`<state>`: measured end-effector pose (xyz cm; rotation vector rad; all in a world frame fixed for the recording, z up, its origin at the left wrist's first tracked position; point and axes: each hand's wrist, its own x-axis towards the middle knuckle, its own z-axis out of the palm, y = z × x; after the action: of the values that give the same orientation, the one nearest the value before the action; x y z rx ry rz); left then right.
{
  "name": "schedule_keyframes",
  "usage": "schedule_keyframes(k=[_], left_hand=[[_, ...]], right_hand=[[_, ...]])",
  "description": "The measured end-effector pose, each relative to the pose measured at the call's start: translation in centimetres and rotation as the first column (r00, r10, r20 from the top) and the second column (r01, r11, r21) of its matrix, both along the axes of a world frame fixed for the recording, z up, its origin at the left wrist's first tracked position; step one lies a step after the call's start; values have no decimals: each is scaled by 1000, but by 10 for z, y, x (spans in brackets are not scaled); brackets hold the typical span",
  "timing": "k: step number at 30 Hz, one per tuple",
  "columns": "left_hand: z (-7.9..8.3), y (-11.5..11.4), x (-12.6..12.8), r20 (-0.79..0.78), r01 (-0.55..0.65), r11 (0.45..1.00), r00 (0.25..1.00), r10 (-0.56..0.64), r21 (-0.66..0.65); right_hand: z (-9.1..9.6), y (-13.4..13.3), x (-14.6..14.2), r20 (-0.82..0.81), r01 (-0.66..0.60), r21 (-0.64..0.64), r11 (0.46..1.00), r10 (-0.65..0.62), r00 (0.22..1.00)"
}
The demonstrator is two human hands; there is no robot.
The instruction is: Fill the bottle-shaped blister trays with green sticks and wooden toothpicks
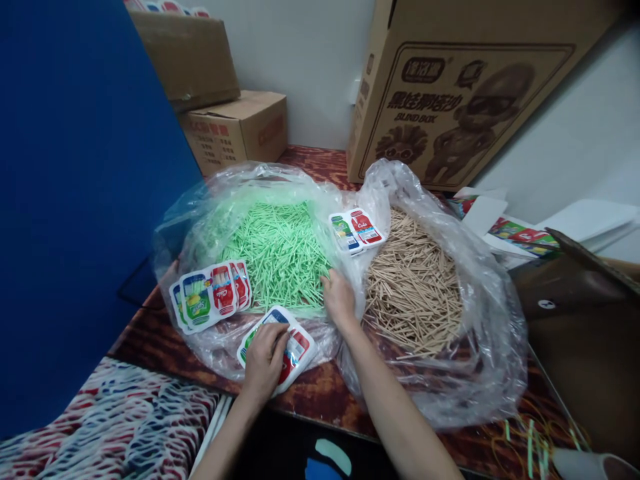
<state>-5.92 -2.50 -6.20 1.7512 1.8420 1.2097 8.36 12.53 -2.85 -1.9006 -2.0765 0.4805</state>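
Observation:
My left hand (pixel 265 357) is over a white-edged plastic packet (pixel 299 343) printed with green and red bottle pictures, at the table's front edge. Its thumb and fingers are pinched together on the packet's face. My right hand (pixel 340 298) is at the right rim of a heap of thin light-green sticks (pixel 280 250), fingers curled around some at the edge; its fingertips are partly hidden. Both heaps lie in clear plastic bags (pixel 493 373). Brown sticks (pixel 415 287) fill the right one.
Several overlapping packets (pixel 207 297) lie on the left bag, and a small pile of packets (pixel 356 231) rests between the heaps. Cartons (pixel 240 127) and a large blind-box carton (pixel 465 100) stand behind. At the right are flat printed boxes (pixel 525 233) and a cardboard box (pixel 575 333).

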Motion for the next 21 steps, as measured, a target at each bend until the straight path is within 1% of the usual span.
schedule_keyframes(k=[5,7,8,9,10,12,13,14,15,16,18,21], left_hand=[[-1,0,0,-1,9,1000,1000,-9,1],[0,0,1,-1,7,1000,1000,-7,2],[1,0,1,-2,6,1000,1000,-6,1],[1,0,2,-4,7,1000,1000,-7,-3],[1,0,2,-7,8,1000,1000,-8,-7],[1,0,2,-12,7,1000,1000,-7,-13],[0,0,2,-15,5,1000,1000,-5,-13],[-1,0,1,-19,2,1000,1000,-2,-11],[-1,0,0,-23,0,1000,1000,-1,-10],[-2,0,-2,-27,0,1000,1000,-1,-10],[0,1,-3,-42,6,1000,999,-6,-12],[12,0,5,-115,25,1000,993,-25,-1]], right_hand=[[4,1,12,-127,-17,29,999,21,992],[6,2,12,-228,-5,19,1000,9,974],[6,3,11,-311,6,-11,1000,-9,950],[7,4,10,-417,18,-68,998,-45,908],[6,5,10,-535,20,-149,989,-97,840],[4,6,9,-732,-35,-323,946,-227,643],[2,6,10,-786,-74,-382,921,-282,551],[0,6,10,-814,-106,-414,904,-316,487],[-3,6,11,-827,-123,-426,896,-330,456],[-5,6,12,-829,-127,-430,894,-335,447],[-10,5,14,-817,-99,-417,904,-324,478],[-12,2,14,-815,-58,-311,949,-235,530]])
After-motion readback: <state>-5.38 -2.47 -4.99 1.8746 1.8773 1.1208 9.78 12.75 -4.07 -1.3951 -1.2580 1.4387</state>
